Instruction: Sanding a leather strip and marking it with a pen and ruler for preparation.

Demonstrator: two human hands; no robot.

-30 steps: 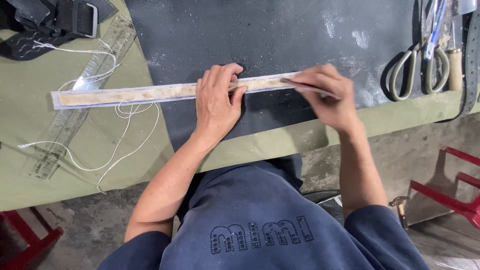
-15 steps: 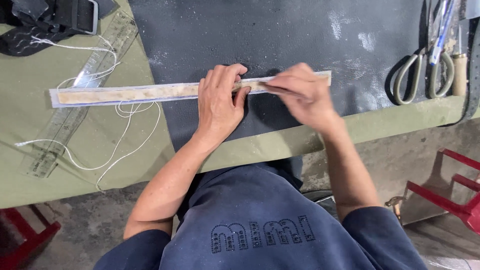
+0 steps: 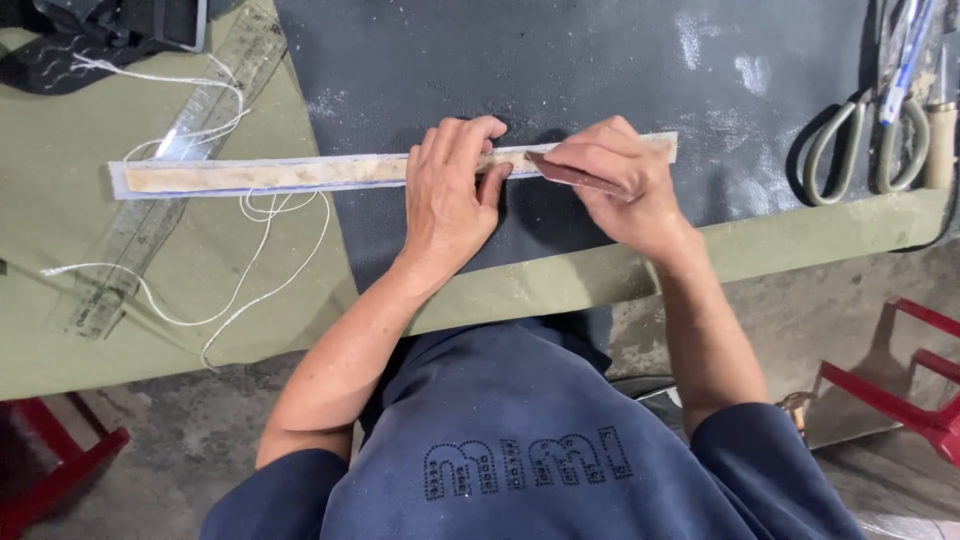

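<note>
Dark sheet [image 3: 600, 60] bears a long ruler [image 3: 260, 175], left hand [image 3: 450, 195] fingers flat, right hand [image 3: 620, 185] pinching a marking tool [image 3: 575, 175].

Left hand [image 3: 450, 195] pressed flat, fingers spread; right hand [image 3: 615, 180] curled in a pinch, close beside it

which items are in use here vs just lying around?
In use: left hand pressing the long ruler; right hand holding a thin marker at its edge; dark sheet underneath.
Lying about: scissors, white string, clear ruler, black strap.
</note>
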